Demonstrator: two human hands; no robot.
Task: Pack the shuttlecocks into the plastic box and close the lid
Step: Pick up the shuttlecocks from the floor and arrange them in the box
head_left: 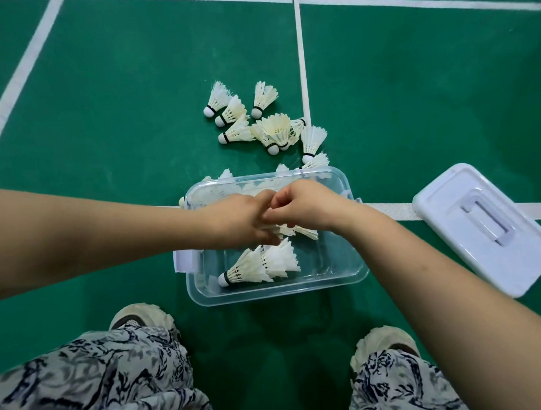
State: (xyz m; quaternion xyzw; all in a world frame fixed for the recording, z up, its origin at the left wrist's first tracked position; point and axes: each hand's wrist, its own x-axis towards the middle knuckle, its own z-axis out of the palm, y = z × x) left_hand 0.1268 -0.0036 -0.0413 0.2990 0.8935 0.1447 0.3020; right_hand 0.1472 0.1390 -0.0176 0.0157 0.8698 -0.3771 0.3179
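Nearest: patterned trousers (94, 383) and pale shoes (140, 316) on green court floor (104, 119). Clear plastic box (276, 294) sits open just ahead, two packed shuttlecocks (259, 265) lying in its near end. Over the box, left hand (242, 218) and right hand (306, 206) meet, fingers curled, gripping held shuttlecocks (298, 231) whose feathers show beneath. White lid (444, 228) lies right of the box, apart. Beyond: loose shuttlecocks (275, 130) scattered beside a white line (302, 64).
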